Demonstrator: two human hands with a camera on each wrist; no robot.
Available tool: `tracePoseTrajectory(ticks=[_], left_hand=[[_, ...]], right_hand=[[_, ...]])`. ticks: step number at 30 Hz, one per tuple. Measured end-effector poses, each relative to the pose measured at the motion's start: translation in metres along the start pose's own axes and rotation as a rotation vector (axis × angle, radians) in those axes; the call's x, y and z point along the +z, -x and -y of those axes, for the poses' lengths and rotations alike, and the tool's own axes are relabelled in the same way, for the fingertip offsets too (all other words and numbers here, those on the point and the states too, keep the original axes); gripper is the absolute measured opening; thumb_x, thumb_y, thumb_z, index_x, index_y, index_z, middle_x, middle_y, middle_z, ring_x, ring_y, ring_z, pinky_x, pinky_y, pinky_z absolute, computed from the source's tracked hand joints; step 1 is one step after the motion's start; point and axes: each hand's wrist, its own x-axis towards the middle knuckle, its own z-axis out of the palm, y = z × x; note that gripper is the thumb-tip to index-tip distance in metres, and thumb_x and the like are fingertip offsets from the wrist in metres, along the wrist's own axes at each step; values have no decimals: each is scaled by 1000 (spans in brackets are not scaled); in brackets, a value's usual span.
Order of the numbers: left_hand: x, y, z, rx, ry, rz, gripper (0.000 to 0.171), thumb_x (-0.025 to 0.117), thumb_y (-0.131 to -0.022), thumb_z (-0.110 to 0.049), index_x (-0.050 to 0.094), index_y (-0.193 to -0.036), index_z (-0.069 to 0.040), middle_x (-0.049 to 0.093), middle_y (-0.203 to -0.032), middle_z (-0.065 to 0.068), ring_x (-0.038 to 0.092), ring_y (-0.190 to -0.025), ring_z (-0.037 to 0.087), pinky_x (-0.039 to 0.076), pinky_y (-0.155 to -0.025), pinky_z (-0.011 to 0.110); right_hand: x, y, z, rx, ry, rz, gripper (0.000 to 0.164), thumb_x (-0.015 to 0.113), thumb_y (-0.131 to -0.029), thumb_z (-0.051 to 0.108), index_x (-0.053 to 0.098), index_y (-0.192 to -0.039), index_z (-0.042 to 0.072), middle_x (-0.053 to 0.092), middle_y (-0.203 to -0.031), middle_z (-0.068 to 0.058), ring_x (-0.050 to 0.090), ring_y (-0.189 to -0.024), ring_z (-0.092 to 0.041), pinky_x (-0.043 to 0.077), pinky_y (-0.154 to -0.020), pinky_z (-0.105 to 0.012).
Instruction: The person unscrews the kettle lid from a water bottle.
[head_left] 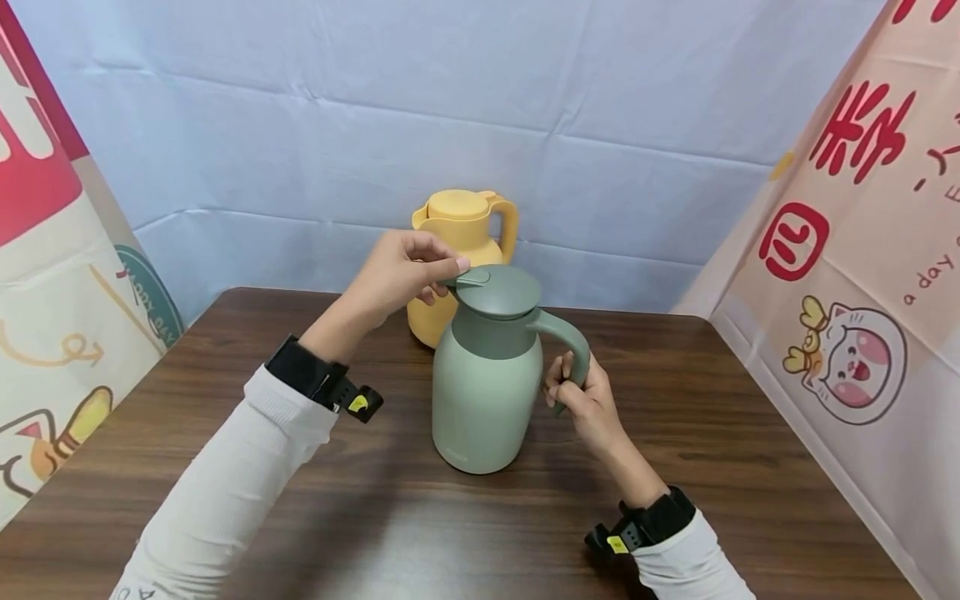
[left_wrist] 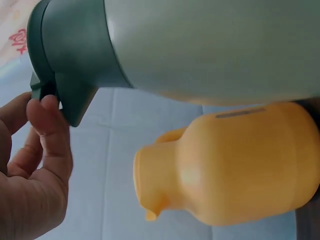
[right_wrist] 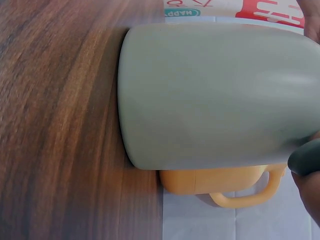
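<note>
1. Two jugs stand upright on the brown wood-grain table (head_left: 660, 375); from my remote post I see the green jug (head_left: 483, 408) nearer me and the yellow jug (head_left: 461, 225) behind it, partly hidden.
2. Left hand (head_left: 408, 271): I see thumb and fingertips brought together in a pinch on the tab at the spout-side edge of the dark green lid (head_left: 506, 293). The lid sits on the neck.
3. Right hand (head_left: 588, 404): I see its fingers curled round the lower end of the green jug's handle (head_left: 567, 333), on the side opposite the spout (left_wrist: 75, 100).
4. In my right wrist view, the green jug's base meets the tabletop.
5. Surroundings: I note a pale blue cloth (head_left: 225, 150) behind the table, a pink printed cloth (head_left: 847, 258) at right, and a black band (head_left: 303, 371) on the left wrist.
</note>
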Motion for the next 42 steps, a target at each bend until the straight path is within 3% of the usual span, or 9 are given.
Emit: tracePoseTrajectory(ticks=[5,15,23,27,32,34,39,42], left_hand=[[2,11,6,128,63,-15,17,73,-82,-19,70,-84,-2,64,-82,11,59,-70,32,51,-62,36],[13,28,9,264,102,-73,14,75,-79,-12,67,-80,-1,67,-77,10,63,-66,24,52,-65,36],[18,39,14,377,96,-84,11,74,-76,-1,66,-83,0,66,-84,8,66,-75,20,53,-64,35],[23,42,18,526,88,-115,15,75,-69,11,66,-81,5,64,-83,10,67,-72,19,54,-61,34],[37,45,16,761,-22,-190,17,80,-64,9,68,-74,4,60,-78,9,64,-67,17,53,-59,27],[42,46,15,813,-59,-210,16,81,-64,7,68,-74,3,59,-78,9,64,-67,16,53,-60,25],[49,48,15,862,-61,-210,14,76,-65,9,68,-76,5,58,-79,10,65,-72,18,53,-63,25],[51,46,18,949,-124,-231,15,76,-64,10,68,-76,5,58,-77,10,65,-72,19,52,-64,24]], right_hand=[[1,0,0,-6,-7,0,18,34,-78,-20,27,-77,-4,37,-66,-15,35,-54,-24,34,-53,-33],[0,0,0,-10,1,-11,15,32,-79,-18,25,-78,-4,35,-66,-13,33,-55,-23,33,-53,-33],[-1,1,0,-12,-26,-8,16,34,-80,-17,25,-78,-4,36,-67,-12,32,-55,-23,32,-52,-33],[-1,1,0,5,-33,-14,16,32,-79,-16,24,-77,-3,35,-68,-11,31,-56,-21,32,-52,-32],[0,1,-1,7,-13,-8,16,34,-79,-15,26,-77,-2,37,-66,-12,33,-55,-23,32,-53,-32],[0,1,-1,-9,-7,1,15,35,-80,-16,27,-77,-3,37,-65,-14,34,-54,-24,33,-53,-33],[1,0,-1,-24,-9,6,17,35,-79,-16,27,-76,-2,37,-64,-13,34,-53,-24,32,-53,-34],[0,0,-1,-13,-1,6,17,35,-79,-14,27,-76,0,37,-64,-12,34,-53,-24,31,-53,-33]])
